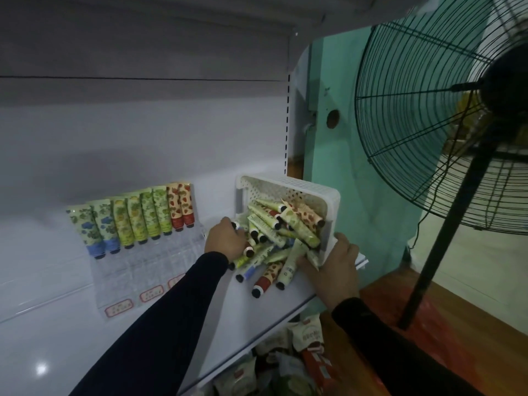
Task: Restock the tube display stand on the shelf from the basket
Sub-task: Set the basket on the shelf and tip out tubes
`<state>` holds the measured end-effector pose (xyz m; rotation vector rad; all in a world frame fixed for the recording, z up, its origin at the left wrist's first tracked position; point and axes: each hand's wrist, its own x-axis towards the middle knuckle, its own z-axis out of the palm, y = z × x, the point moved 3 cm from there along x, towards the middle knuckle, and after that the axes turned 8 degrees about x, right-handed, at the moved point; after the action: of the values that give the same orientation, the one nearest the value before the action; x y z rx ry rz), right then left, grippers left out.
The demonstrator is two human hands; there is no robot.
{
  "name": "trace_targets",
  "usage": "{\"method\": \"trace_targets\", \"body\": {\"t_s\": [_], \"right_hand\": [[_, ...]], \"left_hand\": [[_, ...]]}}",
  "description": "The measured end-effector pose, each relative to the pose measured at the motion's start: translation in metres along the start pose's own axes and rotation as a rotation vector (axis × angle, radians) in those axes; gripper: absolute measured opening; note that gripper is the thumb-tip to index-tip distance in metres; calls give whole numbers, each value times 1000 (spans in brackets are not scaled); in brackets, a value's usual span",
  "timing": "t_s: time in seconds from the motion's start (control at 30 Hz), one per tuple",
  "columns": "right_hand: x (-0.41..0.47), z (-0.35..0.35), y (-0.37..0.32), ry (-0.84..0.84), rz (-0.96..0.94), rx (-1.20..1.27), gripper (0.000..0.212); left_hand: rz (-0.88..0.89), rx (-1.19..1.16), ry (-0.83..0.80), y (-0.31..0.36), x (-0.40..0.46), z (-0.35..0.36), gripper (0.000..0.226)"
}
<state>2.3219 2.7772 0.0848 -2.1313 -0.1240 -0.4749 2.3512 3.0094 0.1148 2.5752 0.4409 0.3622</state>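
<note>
A white perforated basket [288, 185] lies tipped on its side on the white shelf [71, 332], and a heap of tubes [274, 238] spills out of it toward me. My right hand [333, 264] grips the basket's lower right rim. My left hand [225, 238] reaches into the left side of the heap, fingers curled around a dark-capped tube [236, 225]. To the left stands the clear tiered display stand [137, 270]; its back row holds several upright tubes [134, 221] with blue, green and red ends. Its front tiers hold nothing.
A large black pedestal fan [445, 132] stands close on the right, its pole slanting down to a wooden surface [457, 310]. Below the shelf's front edge lie packaged goods [294, 355]. A green wall [343, 167] is behind the basket.
</note>
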Motion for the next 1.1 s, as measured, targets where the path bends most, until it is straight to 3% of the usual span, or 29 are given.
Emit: {"method": "trace_targets", "body": {"t_s": [0.1,0.23,0.43,0.57,0.83,0.93,1.1], "right_hand": [[-5,2,0,22,-61,94,52],[-12,14,-3,-127,-182,4,24],[0,25,-18,-280,-324,-135,26],[12,29,-23,-371,-387,-249,23],[31,36,-37,-424,-367,-175,20],[39,39,-43,-407,-330,-109,22],[47,44,-45,-395,-309,-75,31]], "left_hand": [[43,123,-10,1,-4,-1,21],[124,297,-16,3,-9,-5,26],[209,302,9,-5,-16,-24,16],[292,249,37,-8,-28,-39,28],[388,251,-34,-5,-44,-35,33],[318,218,-64,2,-43,-23,29],[11,102,-10,16,-31,-8,36]]}}
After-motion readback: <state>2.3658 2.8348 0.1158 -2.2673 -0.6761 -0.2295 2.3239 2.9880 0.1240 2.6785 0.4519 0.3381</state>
